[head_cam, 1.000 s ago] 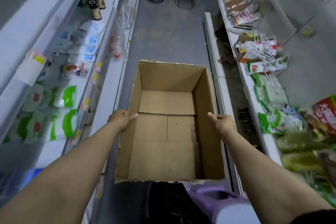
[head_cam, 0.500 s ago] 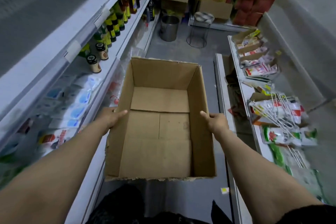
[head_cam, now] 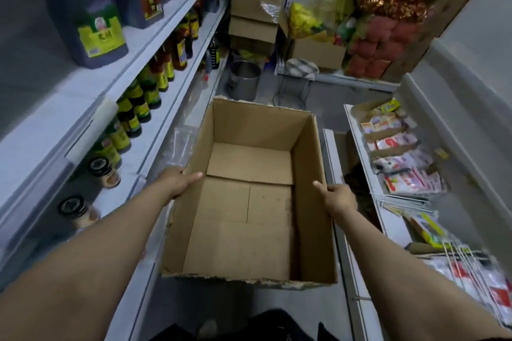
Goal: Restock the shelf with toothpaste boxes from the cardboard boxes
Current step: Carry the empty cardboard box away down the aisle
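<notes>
Both hands grip the empty, open-topped brown cardboard box [head_cam: 249, 202] mid-aisle: left hand [head_cam: 177, 181] and right hand [head_cam: 336, 198] clamp opposite walls. Risk: I clip the bottle-lined white shelf [head_cam: 155, 147] alongside. No toothpaste visible.

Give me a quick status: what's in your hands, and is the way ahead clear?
Left hand and right hand grip the side walls of the cardboard box. Box empty, no toothpaste visible. Metal bucket and wire stand ahead on the aisle floor.
</notes>
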`<state>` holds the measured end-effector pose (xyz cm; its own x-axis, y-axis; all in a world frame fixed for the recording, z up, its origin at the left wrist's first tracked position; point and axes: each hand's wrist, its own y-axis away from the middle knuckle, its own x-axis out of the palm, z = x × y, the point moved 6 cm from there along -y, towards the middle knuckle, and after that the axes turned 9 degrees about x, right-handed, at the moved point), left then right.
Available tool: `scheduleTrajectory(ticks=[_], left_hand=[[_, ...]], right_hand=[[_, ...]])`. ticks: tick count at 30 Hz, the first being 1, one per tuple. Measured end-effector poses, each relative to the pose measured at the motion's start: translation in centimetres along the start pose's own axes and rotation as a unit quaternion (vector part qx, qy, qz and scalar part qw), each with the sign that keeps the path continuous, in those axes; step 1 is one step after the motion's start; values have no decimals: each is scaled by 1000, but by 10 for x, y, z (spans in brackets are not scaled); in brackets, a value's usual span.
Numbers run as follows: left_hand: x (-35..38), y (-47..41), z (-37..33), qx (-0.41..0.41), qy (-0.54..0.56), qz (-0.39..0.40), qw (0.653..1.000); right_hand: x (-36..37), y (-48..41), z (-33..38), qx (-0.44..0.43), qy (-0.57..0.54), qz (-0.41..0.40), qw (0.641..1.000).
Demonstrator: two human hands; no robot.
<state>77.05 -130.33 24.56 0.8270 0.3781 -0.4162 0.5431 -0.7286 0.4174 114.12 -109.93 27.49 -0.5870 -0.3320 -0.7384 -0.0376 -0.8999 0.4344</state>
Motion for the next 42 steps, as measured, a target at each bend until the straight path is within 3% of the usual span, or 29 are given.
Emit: scheduleTrajectory(ticks=[8, 17, 23, 35, 42], left_hand=[[8, -254, -51, 3, 1, 19, 1000], [-4, -450, -233, -9, 1, -53, 999], [-39, -596, -281, -19, -19, -82, 996], [-101, -968, -378, -20, -54, -25, 998], [-92, -1112, -456, -42, -49, -19, 998]], right_hand=[[5, -193, 118, -4, -6, 1, 1000], [-7, -432, 326, -47, 31, 65, 996], [14, -564, 457, -61, 39, 83, 994], [65, -830, 689, -50, 101, 42, 993], [82, -964, 781, -25, 101, 67, 992]])
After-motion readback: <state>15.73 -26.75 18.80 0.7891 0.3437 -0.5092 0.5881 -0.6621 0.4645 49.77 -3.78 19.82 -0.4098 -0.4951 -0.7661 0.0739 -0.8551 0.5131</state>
